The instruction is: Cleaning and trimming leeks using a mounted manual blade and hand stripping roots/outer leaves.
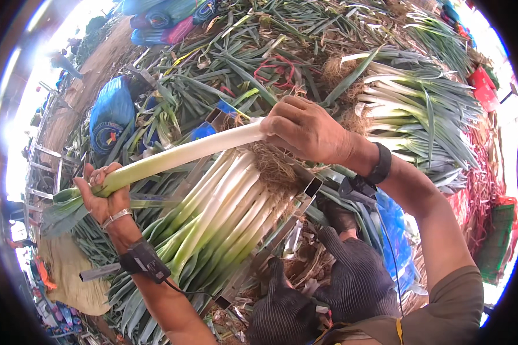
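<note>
A long leek [181,154] is held slanted across the front of me, its white end higher on the right and its green leaves at the lower left. My right hand [307,130] is closed around the root end, with the roots mostly hidden by the fingers. Farther down, my left hand [105,192] wraps the green part, thumb and fingers around it. Below the held leek lies a row of leeks [221,210], roots toward the upper right, resting on a metal frame [309,192].
A stack of trimmed leeks [408,103] lies at the right, roots facing left. Loose green leaves [213,63] cover the ground beyond. Blue plastic bundles [112,109] sit at the left, and a blue plastic bag [394,230] is by my knees. Red string [275,70] lies among the leaves.
</note>
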{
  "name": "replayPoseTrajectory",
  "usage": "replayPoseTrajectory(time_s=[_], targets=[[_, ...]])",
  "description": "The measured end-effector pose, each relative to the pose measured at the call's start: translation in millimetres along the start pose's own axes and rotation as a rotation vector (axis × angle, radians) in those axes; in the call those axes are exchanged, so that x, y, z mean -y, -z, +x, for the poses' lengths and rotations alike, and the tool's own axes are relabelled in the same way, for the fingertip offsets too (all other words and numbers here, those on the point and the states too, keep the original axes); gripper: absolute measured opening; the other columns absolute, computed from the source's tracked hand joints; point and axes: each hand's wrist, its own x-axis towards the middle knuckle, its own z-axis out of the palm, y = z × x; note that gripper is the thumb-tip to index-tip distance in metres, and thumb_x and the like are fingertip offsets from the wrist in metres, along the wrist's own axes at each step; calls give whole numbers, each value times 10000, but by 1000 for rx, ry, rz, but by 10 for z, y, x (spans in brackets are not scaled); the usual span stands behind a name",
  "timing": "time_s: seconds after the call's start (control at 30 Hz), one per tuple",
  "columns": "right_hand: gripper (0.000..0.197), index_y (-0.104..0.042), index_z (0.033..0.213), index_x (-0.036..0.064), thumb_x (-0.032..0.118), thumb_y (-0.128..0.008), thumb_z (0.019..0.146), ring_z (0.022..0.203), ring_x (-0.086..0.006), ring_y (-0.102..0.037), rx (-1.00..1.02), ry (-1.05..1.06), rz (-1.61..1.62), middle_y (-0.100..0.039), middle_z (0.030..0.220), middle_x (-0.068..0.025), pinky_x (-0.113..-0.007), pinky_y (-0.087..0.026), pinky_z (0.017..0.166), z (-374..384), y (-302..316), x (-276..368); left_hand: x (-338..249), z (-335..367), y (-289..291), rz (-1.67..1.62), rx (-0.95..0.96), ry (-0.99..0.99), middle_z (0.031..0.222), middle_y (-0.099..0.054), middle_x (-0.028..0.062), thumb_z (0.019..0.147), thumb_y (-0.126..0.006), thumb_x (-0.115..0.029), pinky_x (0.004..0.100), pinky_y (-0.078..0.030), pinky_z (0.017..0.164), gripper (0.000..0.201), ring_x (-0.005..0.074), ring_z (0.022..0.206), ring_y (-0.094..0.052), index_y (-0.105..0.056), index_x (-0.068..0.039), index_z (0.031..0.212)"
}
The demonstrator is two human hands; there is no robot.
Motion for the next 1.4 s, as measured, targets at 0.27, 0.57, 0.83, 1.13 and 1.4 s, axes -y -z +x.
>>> replayPoseTrajectory(time_s=[0.27,0.57,0.83,1.13,1.4], targets=[[278,-519,981,47,90,-679,758,813,-253,-551,-71,25,-169,-489,898,-78,-387,-499,621,40,-45,27,27,53,61,3,-255,10,624,-410,-34,922,-642,-369,355,-415,672,340,123,562,-449,-538,-50,980],[187,-597,974,4,3,-617,788,855,-266,-606,-6,99,-199,-581,894,-119,-316,-551,675,5,-55,-221,-30,123,150,40,-425,-36,627,-377,-44,927,-632,-376,386,-442,708,339,115,563,-448,-519,-56,931],[257,-617,1138,77,92,-603,881,986,-249,-601,-12,-500,-678,-636,1073,-95,-374,-528,826,-366,379,-1022,-223,241,400,3,-328,-56,635,-379,-23,933,-608,-418,429,-458,757,362,137,565,-436,-483,-80,894],[318,-554,997,106,133,-725,730,869,-235,-571,-62,-35,-270,-531,954,-57,-352,-498,699,145,-314,-94,-107,169,211,26,-438,52,707,-452,25,857,-724,-364,485,-436,854,397,204,714,-508,-463,-67,891],[271,-567,957,87,110,-709,728,856,-246,-586,-186,-19,-287,-545,963,-61,-357,-510,681,169,-384,-166,-112,112,84,122,-599,59,823,-572,134,847,-714,-233,551,-419,907,351,291,884,-565,-519,27,983]])
